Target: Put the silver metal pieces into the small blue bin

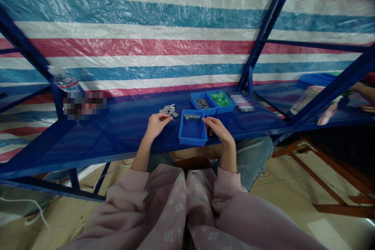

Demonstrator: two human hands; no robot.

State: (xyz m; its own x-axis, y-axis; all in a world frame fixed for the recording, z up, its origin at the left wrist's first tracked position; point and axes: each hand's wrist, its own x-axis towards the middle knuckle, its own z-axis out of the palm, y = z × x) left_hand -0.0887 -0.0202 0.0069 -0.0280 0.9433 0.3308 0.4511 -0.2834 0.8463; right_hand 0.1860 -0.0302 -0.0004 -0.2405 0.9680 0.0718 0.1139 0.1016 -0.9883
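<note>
A shallow blue plastic bin point(193, 134) sits near the front edge of the blue tabletop. Inside it, short shiny metal cylinders point(192, 117) stand in a row along the far end. My right hand point(218, 128) is at the bin's right side, its fingers closed on the rim. To the left of the bin lies a small pile of loose metal cylinders point(167, 109). My left hand point(157, 125) is beside this pile with thumb and fingertips pinched together. Whatever is between those fingertips is too small to make out.
Behind the bin stand a blue bin of small metal parts point(202, 103) and a bin of green pieces point(219, 98). A plastic bottle point(66, 82) is at the left. Blue frame posts point(263, 27) rise behind the table. Another person's hand point(366, 93) shows at far right.
</note>
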